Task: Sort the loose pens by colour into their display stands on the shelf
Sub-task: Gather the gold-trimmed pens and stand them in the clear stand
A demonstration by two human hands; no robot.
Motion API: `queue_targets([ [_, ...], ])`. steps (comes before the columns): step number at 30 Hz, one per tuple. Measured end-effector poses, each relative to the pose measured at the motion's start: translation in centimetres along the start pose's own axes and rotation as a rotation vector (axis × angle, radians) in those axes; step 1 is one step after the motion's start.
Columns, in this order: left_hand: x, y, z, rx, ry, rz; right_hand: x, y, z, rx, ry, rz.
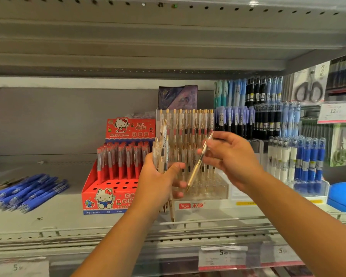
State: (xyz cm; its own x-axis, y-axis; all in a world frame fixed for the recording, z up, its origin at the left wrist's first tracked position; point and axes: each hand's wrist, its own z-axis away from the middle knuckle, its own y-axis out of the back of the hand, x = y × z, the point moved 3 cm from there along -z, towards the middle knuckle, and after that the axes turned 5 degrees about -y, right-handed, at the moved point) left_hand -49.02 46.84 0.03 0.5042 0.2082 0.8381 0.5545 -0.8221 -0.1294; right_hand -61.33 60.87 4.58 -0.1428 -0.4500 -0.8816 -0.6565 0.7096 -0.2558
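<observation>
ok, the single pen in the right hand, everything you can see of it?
Slim clear-and-gold plastic pen: see-through upper barrel, shiny gold lower section tapering to a gold tip. Tilted, tip down-left, top up-right. The right hand pinches the upper barrel. It hangs before the clear acrylic display stand, not inserted. Its tip is near the left hand, which grips a bundle of similar pens; contact unclear.

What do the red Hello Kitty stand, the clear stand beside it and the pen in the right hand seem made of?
Red stand: likely printed cardboard, matte, with flat folded panels and punched holes. Clear stand: seemingly glossy transparent plastic; pens show through it. Pen in the right hand: clear plastic barrel, shiny gold-coloured tip, perhaps metal.
</observation>
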Motion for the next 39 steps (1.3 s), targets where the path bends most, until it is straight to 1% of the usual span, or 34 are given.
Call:
queue_targets([
  [2,-0.2,0.0,-0.1,0.000,0.020,0.009,-0.9,0.9,-0.6,0.103,0.096,0.109],
  [5,-0.3,-0.1,-0.2,-0.013,0.009,-0.008,-1.8,2.1,-1.3,0.243,0.235,0.352],
  [7,-0.3,-0.1,-0.2,-0.017,0.003,-0.020,-1.8,2.6,-1.7,0.295,0.295,0.453],
  [9,-0.4,-0.1,-0.1,-0.005,0.006,-0.031,-1.4,2.8,-2.0,0.323,0.315,0.530],
  [14,-0.4,0.0,0.0,0.020,0.001,-0.061,0.4,2.7,-2.6,0.305,0.303,0.688],
  [18,-0.4,0.0,-0.1,0.020,-0.003,-0.048,2.0,2.7,-3.1,0.239,0.234,0.876],
  [27,-0.1,-0.2,0.1,0.023,-0.002,-0.046,2.3,3.0,-2.9,0.231,0.200,0.951],
  [29,0.2,-0.2,0.2,0.017,-0.006,-0.048,2.3,2.9,-2.5,0.258,0.248,1.050],
  [31,0.3,-0.2,0.3,0.015,-0.015,-0.054,2.0,2.5,-1.8,0.317,0.350,1.155],
  [33,0.4,-0.2,0.3,0.010,-0.028,-0.055,1.3,1.7,-0.8,0.323,0.448,1.109],
  [34,0.4,-0.2,0.3,0.006,-0.033,-0.053,1.0,1.1,-0.4,0.283,0.470,1.044],
  [35,0.4,-0.2,0.3,0.003,-0.036,-0.050,0.7,0.3,0.0,0.211,0.444,0.959],
  [36,0.4,-0.3,0.3,-0.002,-0.039,-0.048,0.6,-0.5,0.4,0.112,0.358,0.859],
  [38,0.4,-0.4,0.3,-0.024,-0.048,-0.047,0.8,-2.2,1.1,-0.092,0.099,0.640],
  [39,0.4,-0.5,0.3,-0.039,-0.053,-0.050,1.1,-2.9,1.5,-0.162,-0.006,0.556],
])
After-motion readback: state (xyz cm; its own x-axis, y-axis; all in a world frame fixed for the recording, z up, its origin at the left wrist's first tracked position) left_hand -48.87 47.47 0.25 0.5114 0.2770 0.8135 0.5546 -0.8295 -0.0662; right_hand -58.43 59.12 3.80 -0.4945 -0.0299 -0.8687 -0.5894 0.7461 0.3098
